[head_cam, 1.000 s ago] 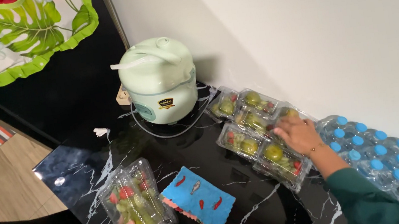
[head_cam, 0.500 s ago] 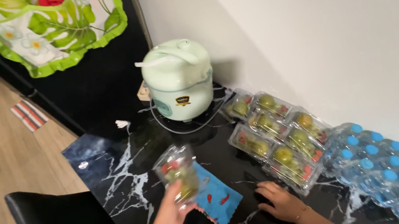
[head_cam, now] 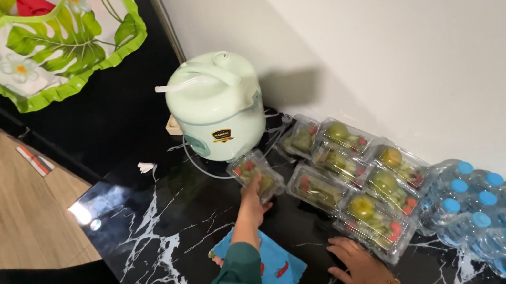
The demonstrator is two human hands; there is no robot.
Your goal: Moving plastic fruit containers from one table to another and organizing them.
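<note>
Left hand (head_cam: 252, 204) grips a clear clamshell fruit box (head_cam: 256, 174) by its near end, fingers closed on it, on the black marble table (head_cam: 149, 240) just before the mint rice cooker (head_cam: 217, 104). Right hand (head_cam: 359, 268) lies flat, open, holding nothing, near the row of fruit boxes (head_cam: 355, 177). Blue cloth (head_cam: 279, 269) lies between the hands; water bottles (head_cam: 504, 219) far right.

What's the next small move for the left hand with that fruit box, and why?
Probably set the clear fruit box down on the black marble table and release. The left hand holds it in front of the mint rice cooker, at the near end of the row of similar boxes, with a bare spot under it. The right hand rests flat on the table.
</note>
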